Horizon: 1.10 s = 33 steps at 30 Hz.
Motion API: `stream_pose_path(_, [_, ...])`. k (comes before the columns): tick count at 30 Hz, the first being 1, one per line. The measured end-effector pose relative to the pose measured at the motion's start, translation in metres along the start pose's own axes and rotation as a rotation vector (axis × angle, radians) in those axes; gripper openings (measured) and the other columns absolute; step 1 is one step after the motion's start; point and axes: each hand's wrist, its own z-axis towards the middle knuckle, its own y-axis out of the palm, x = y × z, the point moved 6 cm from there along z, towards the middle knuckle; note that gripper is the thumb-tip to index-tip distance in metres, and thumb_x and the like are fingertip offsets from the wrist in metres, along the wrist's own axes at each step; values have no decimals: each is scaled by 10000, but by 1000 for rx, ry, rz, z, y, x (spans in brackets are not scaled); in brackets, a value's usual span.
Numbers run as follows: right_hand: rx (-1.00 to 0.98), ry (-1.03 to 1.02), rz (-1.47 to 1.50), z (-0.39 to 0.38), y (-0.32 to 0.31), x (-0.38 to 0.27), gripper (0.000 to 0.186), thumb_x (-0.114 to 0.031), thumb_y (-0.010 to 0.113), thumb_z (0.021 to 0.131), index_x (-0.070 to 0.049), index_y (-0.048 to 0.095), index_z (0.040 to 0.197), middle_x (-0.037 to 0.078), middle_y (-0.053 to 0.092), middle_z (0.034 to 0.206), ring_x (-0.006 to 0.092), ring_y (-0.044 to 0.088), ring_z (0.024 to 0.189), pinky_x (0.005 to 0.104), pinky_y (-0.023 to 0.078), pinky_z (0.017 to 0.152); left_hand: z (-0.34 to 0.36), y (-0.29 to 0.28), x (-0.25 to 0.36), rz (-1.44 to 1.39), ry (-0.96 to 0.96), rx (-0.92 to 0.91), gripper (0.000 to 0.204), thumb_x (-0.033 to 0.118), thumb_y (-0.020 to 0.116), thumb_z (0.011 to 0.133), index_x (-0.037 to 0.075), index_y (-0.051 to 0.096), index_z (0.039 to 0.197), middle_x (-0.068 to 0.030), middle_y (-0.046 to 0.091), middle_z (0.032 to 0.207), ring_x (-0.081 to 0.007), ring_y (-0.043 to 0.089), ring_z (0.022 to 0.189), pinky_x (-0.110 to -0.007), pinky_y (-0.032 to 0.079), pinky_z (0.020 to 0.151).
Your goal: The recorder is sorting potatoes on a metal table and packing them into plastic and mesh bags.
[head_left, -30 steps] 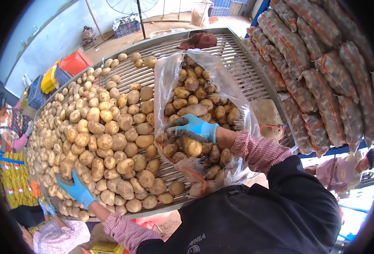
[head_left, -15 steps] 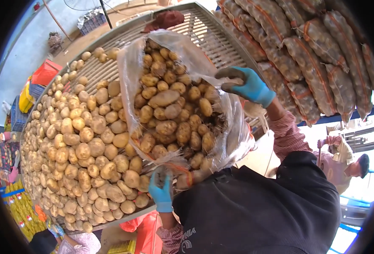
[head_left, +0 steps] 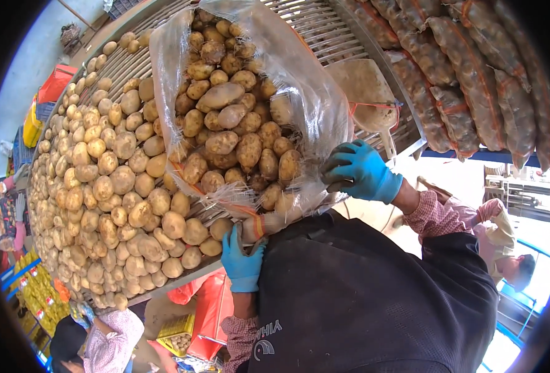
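One clear plastic sack of tan potatoes (head_left: 237,118) lies tilted on the slatted metal sorting surface (head_left: 324,31), its closed lower end drawn to the near edge against the person's dark apron (head_left: 362,292). The potatoes inside are too many and too overlapped to count; several dozen show through the film.

Two hands are in view, both in blue gloves. The left hand (head_left: 242,260) is below the sack's lower end, fingers curled and clamped round the gathered neck of the plastic, where an orange band shows. The right hand (head_left: 363,172) is at the sack's lower right flank, fingers bent and gripping a fold of the film, touching it. The sack thus lies between the two hands and above them in the picture, the left hand under its bottom corner, the right beside it.

Loose tan potatoes (head_left: 107,186) cover the surface to the left of the sack in one broad heap, well over a hundred, uncountable exactly. At upper right, about five long filled mesh sacks of potatoes (head_left: 467,68) lie side by side. One pale flat scoop-like object (head_left: 365,90) rests on the surface just right of the sack. Two other persons appear: one at lower left (head_left: 101,342), one at right (head_left: 505,248).
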Motion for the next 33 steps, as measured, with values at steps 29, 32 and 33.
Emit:
stream_pose_path(29, [37,943,259,-138,35,85,610,-423,866,807,-33,670,1233,180,694,1117,283,707,912,390,570,785,6,16,-39,-667,-404,-361,378,390,729,991,24,682,907,-59,650,726,-162,643,590,-298,489,499])
stream_pose_path(32, [-97,893,192,-135,45,98,501,-391,855,810,-45,712,1142,194,711,1012,287,705,867,391,564,750,12,18,-35,-645,-454,-443,303,294,730,995,27,672,863,-55,650,697,-159,639,578,-281,476,488])
stream_pose_path(33, [-132,881,165,-134,45,102,485,-403,847,811,-48,729,1120,201,723,987,306,708,862,396,566,759,12,20,-35,-684,-513,-451,279,267,723,995,26,673,862,-57,653,699,-159,637,569,-282,474,484])
